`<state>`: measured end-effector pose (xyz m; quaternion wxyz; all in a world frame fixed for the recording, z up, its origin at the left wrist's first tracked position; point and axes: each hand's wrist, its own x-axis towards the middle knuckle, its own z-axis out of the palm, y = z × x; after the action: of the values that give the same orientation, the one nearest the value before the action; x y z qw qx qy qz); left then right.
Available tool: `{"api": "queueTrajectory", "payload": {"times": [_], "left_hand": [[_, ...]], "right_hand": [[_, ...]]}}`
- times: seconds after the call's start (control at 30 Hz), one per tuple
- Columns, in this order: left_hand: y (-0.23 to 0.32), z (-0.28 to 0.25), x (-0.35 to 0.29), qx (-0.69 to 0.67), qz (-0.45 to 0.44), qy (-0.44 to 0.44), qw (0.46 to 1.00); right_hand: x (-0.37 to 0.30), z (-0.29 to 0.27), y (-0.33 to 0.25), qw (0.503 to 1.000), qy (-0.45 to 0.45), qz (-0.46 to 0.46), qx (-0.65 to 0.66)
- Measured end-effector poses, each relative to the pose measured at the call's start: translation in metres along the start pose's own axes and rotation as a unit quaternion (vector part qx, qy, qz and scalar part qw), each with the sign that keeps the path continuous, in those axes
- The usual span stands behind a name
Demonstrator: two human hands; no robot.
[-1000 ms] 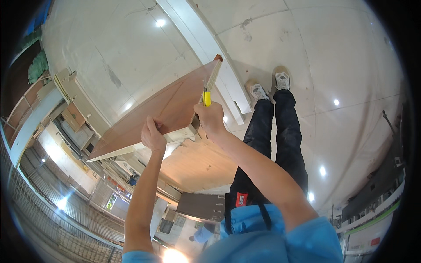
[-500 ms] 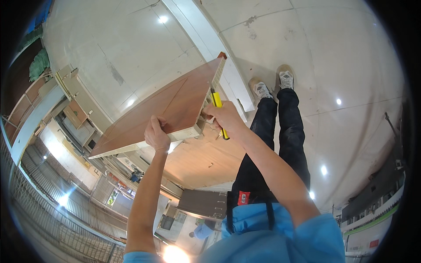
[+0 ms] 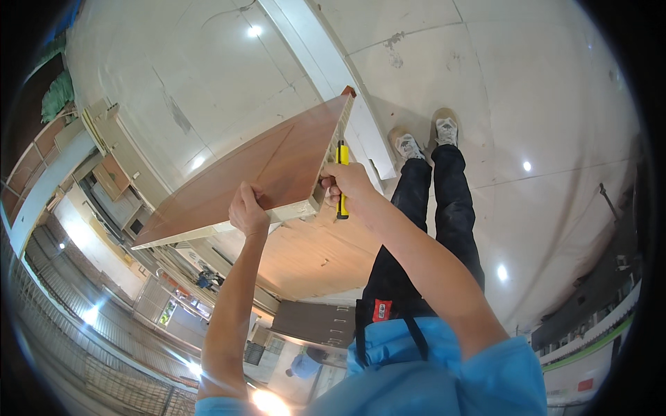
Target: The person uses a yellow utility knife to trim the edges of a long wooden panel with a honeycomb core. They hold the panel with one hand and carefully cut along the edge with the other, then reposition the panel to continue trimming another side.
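Your right hand (image 3: 349, 186) grips a yellow cutter (image 3: 343, 197) at the brown panel's (image 3: 267, 163) three o'clock; your left hand (image 3: 248, 210) curls at six, hold unclear.

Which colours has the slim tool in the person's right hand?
The slim tool in the right hand is yellow and black; the head view shows it best.

The panel (image 3: 277, 159) under the left hand (image 3: 250, 210) has a smooth, wood-like face with a faint sheen; its edge (image 3: 291, 210) looks rough and unfinished. The cutter (image 3: 344, 154) in the right hand (image 3: 348, 186) has a smooth plastic body. Below the hands, the board (image 3: 319, 260) looks like matt wood. Right of the right hand are matt cloth trousers (image 3: 454, 208) and glossy floor tiles (image 3: 527, 104).
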<state>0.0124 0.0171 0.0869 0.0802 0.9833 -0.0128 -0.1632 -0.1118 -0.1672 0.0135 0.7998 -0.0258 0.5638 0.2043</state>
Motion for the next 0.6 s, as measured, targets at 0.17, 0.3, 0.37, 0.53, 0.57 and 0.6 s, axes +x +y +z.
{"api": "queueTrajectory", "payload": {"times": [0.17,0.3,0.37,0.53,0.57,0.6], "left_hand": [[-0.007,0.001,0.000,-0.023,0.001,-0.007,1.000],[-0.008,0.003,0.000,-0.028,-0.026,-0.012,0.999],[-0.007,0.003,0.000,-0.029,-0.007,0.004,1.000],[-0.004,0.003,0.000,-0.015,0.015,0.021,1.000],[-0.004,0.003,-0.001,-0.016,0.018,0.025,0.999],[-0.004,0.003,-0.001,-0.023,0.020,0.025,0.999]], "right_hand": [[0.001,0.004,-0.008,0.997,0.006,-0.014,-0.069],[-0.001,0.012,-0.001,0.987,0.066,-0.073,-0.127],[-0.003,0.018,0.003,0.970,0.096,-0.113,-0.192],[-0.008,0.025,0.006,0.933,0.138,-0.183,-0.278],[-0.009,0.025,0.005,0.931,0.140,-0.186,-0.280],[-0.009,0.025,0.006,0.922,0.142,-0.203,-0.298]]}}
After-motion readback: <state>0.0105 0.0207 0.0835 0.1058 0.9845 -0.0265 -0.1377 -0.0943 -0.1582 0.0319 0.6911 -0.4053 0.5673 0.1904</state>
